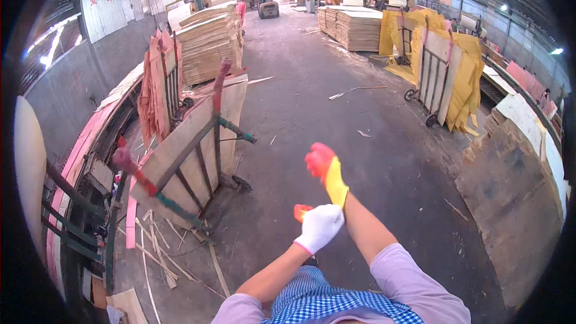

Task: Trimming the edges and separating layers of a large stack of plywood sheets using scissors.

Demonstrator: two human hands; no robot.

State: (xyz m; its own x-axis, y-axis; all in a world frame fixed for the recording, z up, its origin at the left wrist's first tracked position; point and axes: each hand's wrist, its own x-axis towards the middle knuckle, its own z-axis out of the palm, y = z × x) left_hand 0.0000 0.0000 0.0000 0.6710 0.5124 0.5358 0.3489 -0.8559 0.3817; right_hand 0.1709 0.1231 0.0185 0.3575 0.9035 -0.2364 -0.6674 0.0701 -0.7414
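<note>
Beside a cart (188,154) holding boards (183,132), the left hand (323,227) clasps a yellow cuff (337,189), the right hand's (322,161) grip unclear.

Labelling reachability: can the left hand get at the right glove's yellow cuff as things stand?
Looks like yes: the left hand is at the lower edge of the yellow cuff, with nothing visible in between.

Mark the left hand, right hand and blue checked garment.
Left hand (322,225): head view, its white-gloved back.
Right hand (321,159): head view, its red-gloved part.
Blue checked garment (324,301): head view, front.
</note>
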